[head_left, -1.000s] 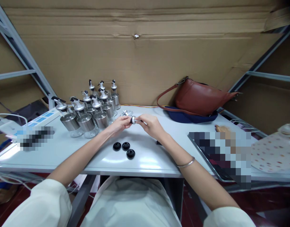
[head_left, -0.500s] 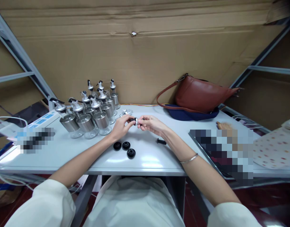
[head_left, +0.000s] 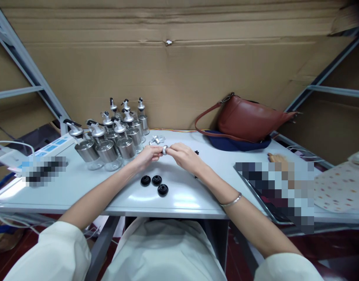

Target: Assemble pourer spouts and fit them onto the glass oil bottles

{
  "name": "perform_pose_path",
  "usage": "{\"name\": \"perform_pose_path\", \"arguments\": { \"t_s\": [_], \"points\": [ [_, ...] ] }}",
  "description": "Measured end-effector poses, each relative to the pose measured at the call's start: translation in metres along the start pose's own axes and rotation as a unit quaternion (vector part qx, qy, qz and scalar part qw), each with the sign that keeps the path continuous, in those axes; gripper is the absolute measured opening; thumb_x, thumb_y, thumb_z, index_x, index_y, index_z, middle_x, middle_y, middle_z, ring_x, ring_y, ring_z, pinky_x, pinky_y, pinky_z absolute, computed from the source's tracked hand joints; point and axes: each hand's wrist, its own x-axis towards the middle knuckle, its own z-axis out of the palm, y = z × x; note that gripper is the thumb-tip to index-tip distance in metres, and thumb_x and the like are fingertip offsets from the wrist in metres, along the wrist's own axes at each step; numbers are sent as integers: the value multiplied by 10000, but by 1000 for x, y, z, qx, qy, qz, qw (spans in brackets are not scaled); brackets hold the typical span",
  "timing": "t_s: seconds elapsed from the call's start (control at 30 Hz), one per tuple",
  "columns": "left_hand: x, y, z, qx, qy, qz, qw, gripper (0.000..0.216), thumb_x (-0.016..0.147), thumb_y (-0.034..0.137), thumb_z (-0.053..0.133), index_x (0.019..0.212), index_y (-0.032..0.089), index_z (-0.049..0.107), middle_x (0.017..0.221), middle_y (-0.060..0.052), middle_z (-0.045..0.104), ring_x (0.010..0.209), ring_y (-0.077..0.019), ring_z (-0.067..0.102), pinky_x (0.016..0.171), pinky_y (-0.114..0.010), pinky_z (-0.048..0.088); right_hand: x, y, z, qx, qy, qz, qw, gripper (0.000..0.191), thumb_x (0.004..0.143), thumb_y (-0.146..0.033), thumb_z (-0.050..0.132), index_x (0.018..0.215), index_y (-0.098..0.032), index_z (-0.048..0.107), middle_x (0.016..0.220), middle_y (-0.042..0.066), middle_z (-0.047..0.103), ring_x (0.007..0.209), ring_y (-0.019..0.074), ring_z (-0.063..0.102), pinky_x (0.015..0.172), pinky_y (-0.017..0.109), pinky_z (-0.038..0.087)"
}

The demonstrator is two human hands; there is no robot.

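My left hand [head_left: 147, 157] is closed in a pinch at one side of a small silver ring-shaped part [head_left: 165, 150], above the middle of the table. From the other side my right hand [head_left: 183, 157] presses its fingers together on the same part, knuckles up. Its inner end is hidden by the fingers. Three round black stoppers [head_left: 156, 180] lie nearer to me on the tabletop. Just beyond my left hand are several small silver and clear pieces [head_left: 158, 139]. A small black piece [head_left: 197, 152] shows past my right hand.
Several glass bottles with steel sleeves [head_left: 105, 151] and pourer tops stand at the left, by a power strip [head_left: 54, 144]. A brown leather bag [head_left: 246, 119] rests on dark blue cloth [head_left: 238, 143] at the back right. Cardboard [head_left: 179, 78] walls the rear.
My right hand has turned knuckles up and closed over the silver part, whose black portion no longer shows. The black piece by my right wrist is now mostly covered.
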Motion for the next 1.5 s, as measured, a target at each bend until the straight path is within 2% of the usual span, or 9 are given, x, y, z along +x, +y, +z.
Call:
{"name": "perform_pose_path", "arguments": {
  "t_s": [0.1,0.23,0.47,0.53,0.67,0.87,1.13,1.3,1.5],
  "points": [
    [0,0,-2,-26,-15,-22,999,211,616,202,703,532,107,535,515,47,350,449,-13,252,375,-140,125,0,-1,3,-23,-10,-13,1000,311,935,-83,285,818,-179,557,691,51,564,650,167,475,649,283,353],
    [-1,-1,1,-34,-4,-29,999,203,676,224,687,580,99,558,534,35,389,450,-8,273,369,-120,141,1,-4,5,99,21,107,989,183,903,-150,417,759,-190,523,668,19,569,607,136,490,606,245,363],
    [0,-4,7,13,-18,-30,999,264,758,341,609,642,107,570,514,53,340,431,-17,228,367,-135,132,6,-7,4,379,31,317,869,142,834,-322,544,788,-198,494,617,-17,604,501,113,533,550,241,402],
    [0,-4,7,1,-29,-18,999,255,753,357,604,673,118,565,546,37,390,439,-23,263,374,-141,148,7,-5,5,417,42,320,850,180,830,-369,548,821,-198,493,630,-17,611,515,113,536,564,250,412],
    [0,-2,5,-11,-39,20,999,264,737,390,609,769,128,589,668,-15,529,510,-56,419,417,-171,265,6,4,7,395,70,319,858,184,819,-369,553,874,-195,534,727,2,616,648,131,566,605,258,417],
    [3,-3,-1,87,29,144,985,308,665,332,724,875,140,607,687,15,585,518,-56,459,547,-227,375,0,17,4,360,101,311,874,136,734,-311,626,771,-184,596,1044,90,597,992,209,564,736,321,489],
    [1,-11,2,174,51,260,948,273,697,289,717,910,145,624,677,20,586,580,-83,526,586,-231,426,3,11,-3,304,112,350,879,197,759,-319,582,845,-168,677,899,70,601,808,179,576,674,314,486],
    [-4,-8,4,214,56,292,931,224,744,271,677,929,148,646,752,-13,620,660,-106,557,653,-249,451,5,4,-4,412,57,381,826,305,744,-341,631,981,-150,609,723,41,673,660,166,624,600,304,502],
    [-1,-6,5,167,66,251,951,351,759,379,661,1041,178,605,843,-13,612,640,-85,545,620,-227,453,5,2,-2,506,78,376,772,339,702,-374,705,932,-176,554,726,39,712,703,169,686,676,308,531]
  ]
}}
